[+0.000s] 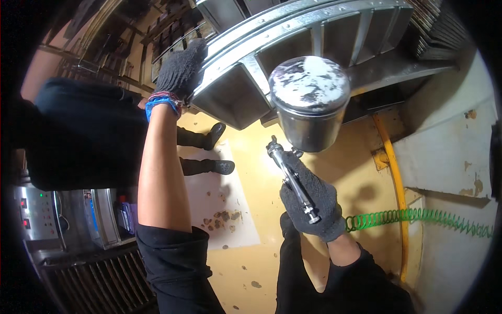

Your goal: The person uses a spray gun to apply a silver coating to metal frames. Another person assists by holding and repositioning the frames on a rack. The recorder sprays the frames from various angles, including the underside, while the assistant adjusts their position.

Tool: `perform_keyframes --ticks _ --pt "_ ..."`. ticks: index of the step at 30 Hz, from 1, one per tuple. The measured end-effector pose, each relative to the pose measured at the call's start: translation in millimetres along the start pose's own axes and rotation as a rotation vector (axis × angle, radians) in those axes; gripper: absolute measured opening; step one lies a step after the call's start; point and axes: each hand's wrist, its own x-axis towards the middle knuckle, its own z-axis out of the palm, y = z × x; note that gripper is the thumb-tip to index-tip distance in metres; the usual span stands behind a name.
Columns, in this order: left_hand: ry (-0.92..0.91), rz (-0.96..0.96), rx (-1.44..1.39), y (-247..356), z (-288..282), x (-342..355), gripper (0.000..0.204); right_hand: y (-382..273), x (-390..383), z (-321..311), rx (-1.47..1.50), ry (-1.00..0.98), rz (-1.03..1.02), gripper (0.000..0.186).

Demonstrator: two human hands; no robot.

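- To the left stands a person in black clothing [89, 131], close beside the outstretched left arm; their dark shoes [224, 167] show beyond that arm on the yellowish floor [230, 285].
- A silver control panel with red buttons [39, 214] and a dark slatted metal grate [99, 280] fill the lower left.
- On the right, a yellow upright strip [396, 175] runs before a pale, chipped wall [449, 162]; a green coiled plastic hose [418, 215] crosses it and reaches the right wrist.
- The left hand [183, 68], in a dark knit glove, lies against the left end of a silver metal set of joined baking pans [287, 26]; its fingertips are hidden, so I cannot tell whether it grips.
- The right hand [314, 201], gloved alike, is wrapped round a silver metal spray gun [294, 180], below the pans.
- A round, white-smeared metal canister [312, 123] beside the gun hides part of the pans.
- The gun's long axis slants from lower right to upper left, nozzle end forward toward the pans.
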Motion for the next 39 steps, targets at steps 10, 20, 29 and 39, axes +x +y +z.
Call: perform_keyframes --ticks 10,20,29,39 --pt "0.016 0.014 0.069 -3 0 -2 0.038 0 -22 -11 -0.027 -0.016 0.05 0.057" --pt "-0.009 -0.397 0.143 24 -36 -22 0.037 -50 -113 -91 0.251 0.183 0.283 0.051" --pt "0.141 -0.32 -0.352 159 -112 141 0.051 -128 -139 -247 0.116 0.545 0.287 0.05" --pt "-0.001 -0.118 -0.234 159 -6 349 0.063 -96 -19 -307 -0.214 0.715 0.126 0.049"
